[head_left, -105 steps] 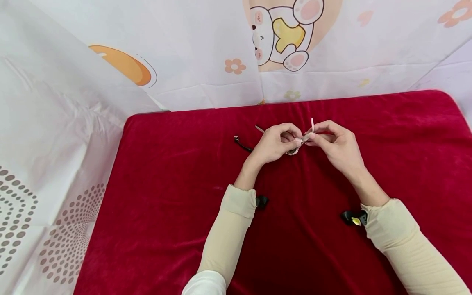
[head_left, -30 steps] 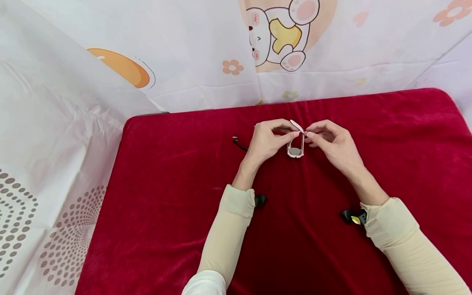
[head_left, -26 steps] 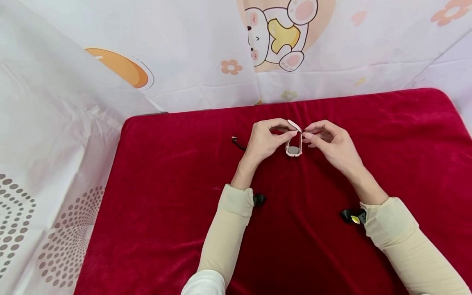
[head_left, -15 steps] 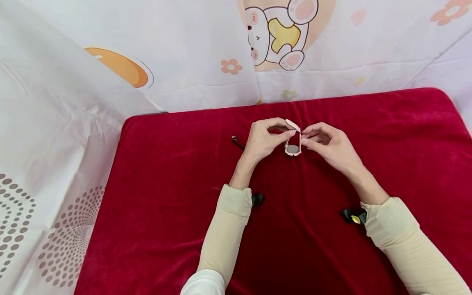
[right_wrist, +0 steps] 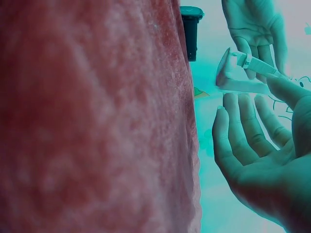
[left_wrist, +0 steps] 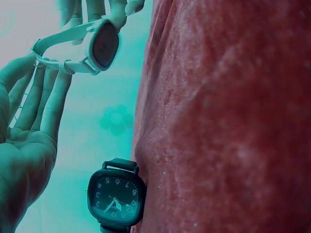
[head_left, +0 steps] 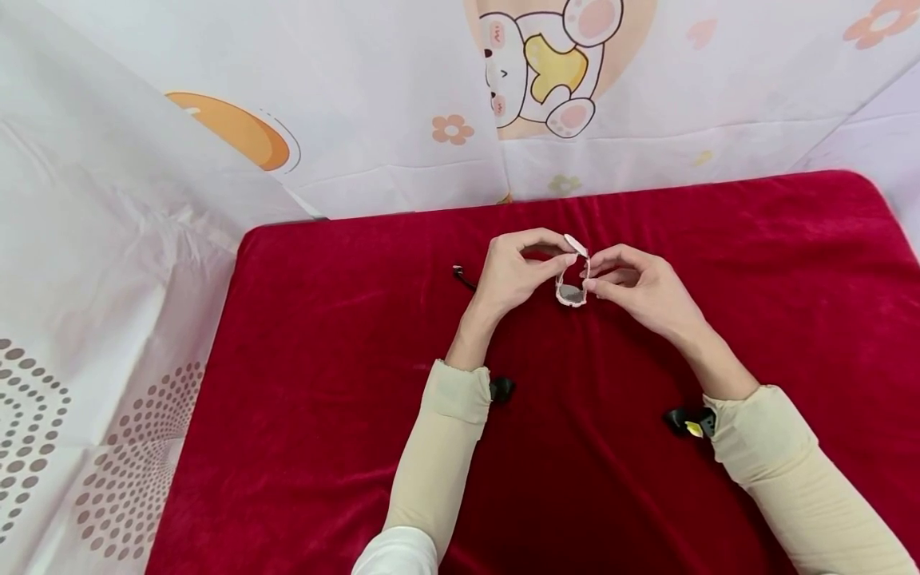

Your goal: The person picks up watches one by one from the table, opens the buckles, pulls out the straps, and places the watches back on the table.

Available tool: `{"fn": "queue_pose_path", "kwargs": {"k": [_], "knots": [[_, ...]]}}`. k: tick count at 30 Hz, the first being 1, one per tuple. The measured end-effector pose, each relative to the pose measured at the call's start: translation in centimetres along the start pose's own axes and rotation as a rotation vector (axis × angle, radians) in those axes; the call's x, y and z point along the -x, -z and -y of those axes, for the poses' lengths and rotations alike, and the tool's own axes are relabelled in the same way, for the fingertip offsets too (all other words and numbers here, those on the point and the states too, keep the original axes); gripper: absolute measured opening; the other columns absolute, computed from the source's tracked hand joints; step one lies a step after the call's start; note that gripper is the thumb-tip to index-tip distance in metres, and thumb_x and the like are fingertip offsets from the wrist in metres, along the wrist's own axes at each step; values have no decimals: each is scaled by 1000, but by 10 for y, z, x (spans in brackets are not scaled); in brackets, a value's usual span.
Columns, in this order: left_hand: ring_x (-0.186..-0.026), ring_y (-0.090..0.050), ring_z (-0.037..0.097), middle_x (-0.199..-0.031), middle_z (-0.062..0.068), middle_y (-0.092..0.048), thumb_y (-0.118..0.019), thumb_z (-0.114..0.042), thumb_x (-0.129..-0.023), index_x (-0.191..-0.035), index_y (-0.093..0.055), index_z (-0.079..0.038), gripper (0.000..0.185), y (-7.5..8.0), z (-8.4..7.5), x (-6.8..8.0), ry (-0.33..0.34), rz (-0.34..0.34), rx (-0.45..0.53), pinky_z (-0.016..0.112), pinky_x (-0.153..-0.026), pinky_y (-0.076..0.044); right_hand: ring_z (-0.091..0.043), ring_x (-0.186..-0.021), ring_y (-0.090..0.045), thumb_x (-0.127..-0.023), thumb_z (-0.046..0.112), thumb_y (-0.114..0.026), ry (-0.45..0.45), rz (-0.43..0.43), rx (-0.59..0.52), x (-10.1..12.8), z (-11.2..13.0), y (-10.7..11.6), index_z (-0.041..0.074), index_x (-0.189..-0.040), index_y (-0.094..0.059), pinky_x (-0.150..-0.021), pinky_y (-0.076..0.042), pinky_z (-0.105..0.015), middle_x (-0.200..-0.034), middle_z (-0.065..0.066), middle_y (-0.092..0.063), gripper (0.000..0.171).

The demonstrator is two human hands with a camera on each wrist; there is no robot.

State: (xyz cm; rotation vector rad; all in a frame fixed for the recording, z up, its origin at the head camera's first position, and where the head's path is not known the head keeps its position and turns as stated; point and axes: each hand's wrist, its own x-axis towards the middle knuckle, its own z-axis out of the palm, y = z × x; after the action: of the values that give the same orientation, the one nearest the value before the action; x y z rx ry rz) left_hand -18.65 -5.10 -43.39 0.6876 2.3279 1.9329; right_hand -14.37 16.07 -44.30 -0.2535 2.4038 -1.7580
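Pink watch (head_left: 573, 286): one, strap pinched by left hand (head_left: 514, 277) and right hand (head_left: 643, 291) fingers; one black watch (left_wrist: 115, 198) behind.

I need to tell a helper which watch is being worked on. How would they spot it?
On the red cloth, look between the left hand and right hand. They pinch a pale pink watch, strap looped. The black watch lies flat, untouched.

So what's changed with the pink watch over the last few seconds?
The pink watch was bunched between the fingertips, one strap end sticking up; now it hangs as a closed loop, face down near the red cloth, strap tip folded over. The left hand and right hand have kept pinching the strap, barely shifting. The black watch stayed on the cloth.
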Motion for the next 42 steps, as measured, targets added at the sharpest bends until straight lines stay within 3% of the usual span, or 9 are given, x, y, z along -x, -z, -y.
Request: {"fn": "queue_pose_path", "kwargs": {"k": [7,13,20,26,31,37,42], "knots": [[-88,-68,8,-94,-4,-75,-78,-13,-87,-96,-78,-11,9,-1,1,0,-8,19,-5,31,-80,-57,-24,-82,-71,-91,8,-73,31,13,-29,-1,-1,-2,0,-104,-65,-70,-59,-32,-97,-6,-68,17],[-88,-68,8,-94,-3,-75,-78,-11,-87,-96,-78,-9,10,-1,1,0,-18,15,4,35,-82,-57,-23,-82,-71,-91,4,-72,55,6,-58,-2,-3,-2,-1,-105,-66,-71,-60,-33,-98,-6,-70,17],[-87,-69,10,-95,-1,-75,-78,-9,-87,-96,-77,-8,9,2,2,0,-37,-15,14,36,-82,-57,-22,-83,-71,-91,2,-71,79,11,-89,-2,-5,-1,-3,-107,-66,-72,-60,-33,-100,-14,-70,18],[-87,-69,10,-95,4,-74,-77,-7,-87,-96,-76,-5,9,6,3,1,-34,-57,8,38,-81,-57,-22,-84,-71,-92,1,-69,106,4,-105,-2,-6,2,-6,-108,-65,-73,-60,-35,-103,-13,-68,18],[-85,-68,13,-95,13,-73,-75,1,-87,-95,-74,2,9,8,-12,4,-21,-88,-6,34,-76,-57,-21,-84,-71,-93,0,-68,116,-12,-115,-1,-7,6,-8,-107,-64,-74,-60,-34,-107,-15,-67,17],[-82,-68,15,-93,12,-73,-74,3,-86,-94,-73,2,8,12,-25,9,33,-116,-20,25,-64,-53,-23,-84,-71,-93,1,-67,109,-32,-126,1,-9,13,-9,-105,-63,-74,-59,-33,-107,-20,-65,16],[-80,-69,19,-91,13,-73,-75,1,-86,-95,-73,1,9,15,-10,8,26,-128,-4,26,-63,-54,-22,-84,-71,-93,1,-68,103,-44,-132,2,-9,18,-10,-106,-63,-74,-59,-32,-106,-17,-66,18]]}}
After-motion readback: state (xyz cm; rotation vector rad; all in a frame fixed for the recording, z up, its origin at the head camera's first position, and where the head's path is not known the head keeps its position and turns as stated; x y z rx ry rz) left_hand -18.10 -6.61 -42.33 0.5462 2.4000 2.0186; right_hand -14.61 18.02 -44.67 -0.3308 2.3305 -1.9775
